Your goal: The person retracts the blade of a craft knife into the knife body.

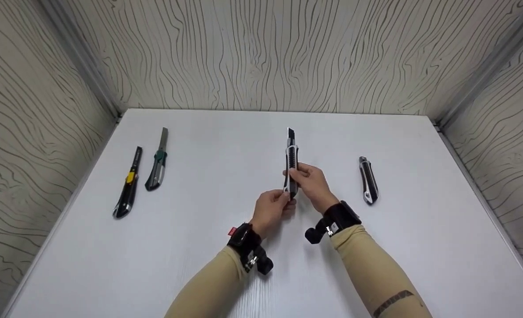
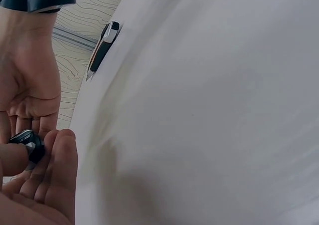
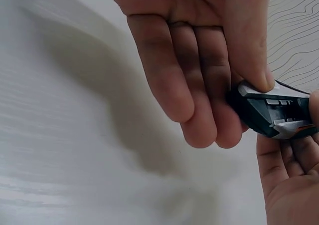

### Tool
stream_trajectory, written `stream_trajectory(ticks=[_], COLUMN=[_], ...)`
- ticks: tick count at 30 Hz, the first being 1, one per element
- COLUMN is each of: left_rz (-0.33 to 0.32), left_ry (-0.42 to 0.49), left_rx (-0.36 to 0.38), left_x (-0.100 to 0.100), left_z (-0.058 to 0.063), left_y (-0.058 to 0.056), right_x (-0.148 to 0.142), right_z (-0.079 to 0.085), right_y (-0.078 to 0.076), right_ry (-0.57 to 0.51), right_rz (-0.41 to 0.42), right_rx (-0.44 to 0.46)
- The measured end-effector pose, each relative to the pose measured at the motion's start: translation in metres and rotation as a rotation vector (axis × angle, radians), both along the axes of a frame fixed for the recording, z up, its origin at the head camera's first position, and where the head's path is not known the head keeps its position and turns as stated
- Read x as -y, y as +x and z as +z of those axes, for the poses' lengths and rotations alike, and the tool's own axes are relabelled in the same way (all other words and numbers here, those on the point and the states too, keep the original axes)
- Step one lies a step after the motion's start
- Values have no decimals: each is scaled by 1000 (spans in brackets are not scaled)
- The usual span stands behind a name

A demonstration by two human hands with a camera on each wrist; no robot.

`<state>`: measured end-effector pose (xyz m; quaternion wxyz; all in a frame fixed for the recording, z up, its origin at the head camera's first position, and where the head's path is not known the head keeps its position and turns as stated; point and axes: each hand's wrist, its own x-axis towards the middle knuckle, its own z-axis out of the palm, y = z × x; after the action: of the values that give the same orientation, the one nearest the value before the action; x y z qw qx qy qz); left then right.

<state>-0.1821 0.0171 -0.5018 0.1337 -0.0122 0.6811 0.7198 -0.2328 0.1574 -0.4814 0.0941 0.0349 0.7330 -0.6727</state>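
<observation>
A black and silver utility knife [image 1: 292, 152] is held over the white table, its blade extended and pointing away from me. My right hand [image 1: 313, 184] grips the middle of its handle, thumb on top. Down at the butt end, my left hand [image 1: 271, 210] pinches the handle between thumb and fingers. The left wrist view shows the dark end of the knife [image 2: 31, 146] between the left hand's [image 2: 47, 185] thumb and fingers. In the right wrist view, the butt of the knife [image 3: 279, 110] lies between the right hand [image 3: 194, 60] and the left fingers.
A similar black and silver utility knife [image 1: 368, 181] lies on the table [image 1: 217, 176] to the right. On the left lie a green and black utility knife [image 1: 159, 163] and a black and yellow one [image 1: 130, 187], both with blades out. Wood-patterned walls [image 1: 252, 53] enclose the table.
</observation>
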Motion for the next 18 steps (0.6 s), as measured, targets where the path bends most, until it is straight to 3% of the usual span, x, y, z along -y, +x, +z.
stream_trajectory(ticks=[18], left_rz=[4], left_ry=[7], left_rx=[33], left_x=[-2], left_z=[-3], left_y=[-3], right_x=[1], right_z=[2], right_y=[2], right_ry=[16], right_rz=[15], right_rx=[-5])
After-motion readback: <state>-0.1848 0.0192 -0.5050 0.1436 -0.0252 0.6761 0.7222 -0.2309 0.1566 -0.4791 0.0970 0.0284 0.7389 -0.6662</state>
